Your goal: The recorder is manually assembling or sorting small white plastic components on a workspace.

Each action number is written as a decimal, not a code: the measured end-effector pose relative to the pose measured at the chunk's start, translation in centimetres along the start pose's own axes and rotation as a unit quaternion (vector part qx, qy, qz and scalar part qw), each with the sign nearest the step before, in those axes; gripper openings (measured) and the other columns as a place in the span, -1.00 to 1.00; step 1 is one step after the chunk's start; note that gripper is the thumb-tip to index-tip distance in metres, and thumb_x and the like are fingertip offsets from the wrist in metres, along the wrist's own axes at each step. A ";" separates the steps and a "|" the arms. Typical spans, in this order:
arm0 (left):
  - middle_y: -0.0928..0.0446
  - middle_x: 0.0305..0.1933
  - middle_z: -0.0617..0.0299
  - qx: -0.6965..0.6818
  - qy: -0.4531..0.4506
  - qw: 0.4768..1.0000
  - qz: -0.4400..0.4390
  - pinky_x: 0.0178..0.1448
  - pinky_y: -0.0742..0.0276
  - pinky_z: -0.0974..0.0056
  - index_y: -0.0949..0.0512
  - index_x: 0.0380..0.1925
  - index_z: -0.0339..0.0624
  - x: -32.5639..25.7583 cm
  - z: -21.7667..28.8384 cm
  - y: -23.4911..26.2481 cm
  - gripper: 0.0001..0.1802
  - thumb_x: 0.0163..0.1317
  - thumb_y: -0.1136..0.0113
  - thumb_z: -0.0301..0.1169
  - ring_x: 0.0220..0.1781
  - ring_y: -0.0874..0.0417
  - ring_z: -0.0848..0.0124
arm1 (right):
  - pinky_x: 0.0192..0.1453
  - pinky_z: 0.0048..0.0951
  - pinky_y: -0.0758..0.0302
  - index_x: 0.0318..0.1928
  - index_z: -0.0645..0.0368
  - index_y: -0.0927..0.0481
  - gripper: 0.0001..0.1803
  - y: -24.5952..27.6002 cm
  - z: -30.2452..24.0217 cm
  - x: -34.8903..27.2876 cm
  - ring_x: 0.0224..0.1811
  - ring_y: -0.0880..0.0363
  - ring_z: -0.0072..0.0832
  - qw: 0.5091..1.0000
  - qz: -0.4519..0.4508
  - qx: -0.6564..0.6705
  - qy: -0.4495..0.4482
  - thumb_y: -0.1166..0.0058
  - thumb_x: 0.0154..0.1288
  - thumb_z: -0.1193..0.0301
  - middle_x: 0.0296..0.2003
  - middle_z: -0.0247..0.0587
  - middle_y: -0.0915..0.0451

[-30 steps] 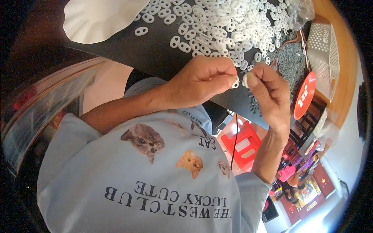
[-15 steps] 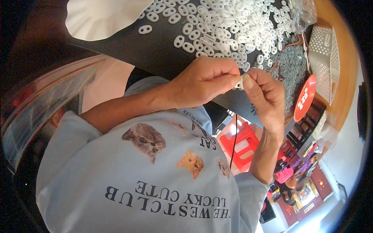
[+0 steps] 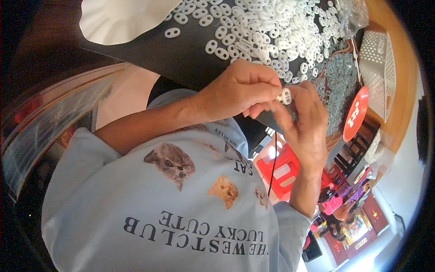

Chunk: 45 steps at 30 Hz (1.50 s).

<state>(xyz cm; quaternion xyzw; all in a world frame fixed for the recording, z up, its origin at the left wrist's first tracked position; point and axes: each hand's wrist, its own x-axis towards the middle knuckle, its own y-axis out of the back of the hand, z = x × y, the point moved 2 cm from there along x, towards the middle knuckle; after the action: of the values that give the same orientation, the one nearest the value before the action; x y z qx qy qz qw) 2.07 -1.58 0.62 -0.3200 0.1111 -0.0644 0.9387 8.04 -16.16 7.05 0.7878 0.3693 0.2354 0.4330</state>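
In front of my body my two hands meet over the near edge of the dark tabletop. My left hand pinches a small white oval plastic piece with two round holes between thumb and forefinger. My right hand closes round the same piece from the right, its curled forefinger against the piece's edge and its thumb below. Its fingertips partly hide behind the piece. Just beyond the hands lies a big heap of similar white two-holed pieces.
A white wavy-rimmed bowl stands far left. On the right are a pile of small grey parts, a red plate bearing several small white bits, a perforated white basket and a clear plastic bag. A red stool stands below.
The white piece has turned so both its holes face me. My right thumb has slid left and down from it, and the right hand has shifted slightly left.
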 end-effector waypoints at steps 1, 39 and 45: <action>-0.38 -0.65 0.41 0.014 0.005 1.000 0.000 -0.59 -0.16 0.50 -0.54 -0.44 -0.25 0.0 0.0 0.0 -0.80 0.30 -0.07 -0.37 -0.66 -0.32 0.68 | -0.48 -0.40 -0.32 -0.25 0.24 -0.50 -0.71 0.1 -0.2 -0.1 -0.55 -0.36 -0.39 1.000 -0.003 -0.020 0.012 -0.33 0.08 0.41 -0.48 -0.19 -0.36; -0.30 -0.62 0.52 0.153 0.020 0.988 -0.021 -0.55 -0.08 0.47 -0.49 -0.48 -0.21 0.7 -0.8 -0.3 -0.82 0.28 -0.07 -0.40 -0.57 -0.23 0.73 | -0.40 -0.26 -0.45 -0.09 0.28 -0.48 -0.66 0.0 -0.8 -1.8 -0.46 -0.49 -0.19 0.996 -0.005 -0.084 0.003 -0.22 0.19 0.37 -0.35 -0.07 -0.44; -0.30 -0.61 0.49 0.113 0.032 0.993 -0.029 -0.52 -0.10 0.44 -0.48 -0.51 -0.20 0.7 -1.5 -0.4 -0.80 0.27 -0.02 -0.39 -0.55 -0.24 0.70 | -0.42 -0.18 -0.43 -0.23 0.26 -0.44 -0.74 -0.5 -0.3 -1.7 -0.47 -0.46 -0.09 0.991 -0.047 -0.126 0.017 -0.12 0.28 0.31 -0.39 -0.06 -0.41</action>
<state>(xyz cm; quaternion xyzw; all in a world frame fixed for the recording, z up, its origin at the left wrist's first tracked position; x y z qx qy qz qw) 2.36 -2.86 -0.39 -0.2123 0.1234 -0.1143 0.9626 6.61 -17.14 6.66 0.7050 0.3804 0.2727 0.5328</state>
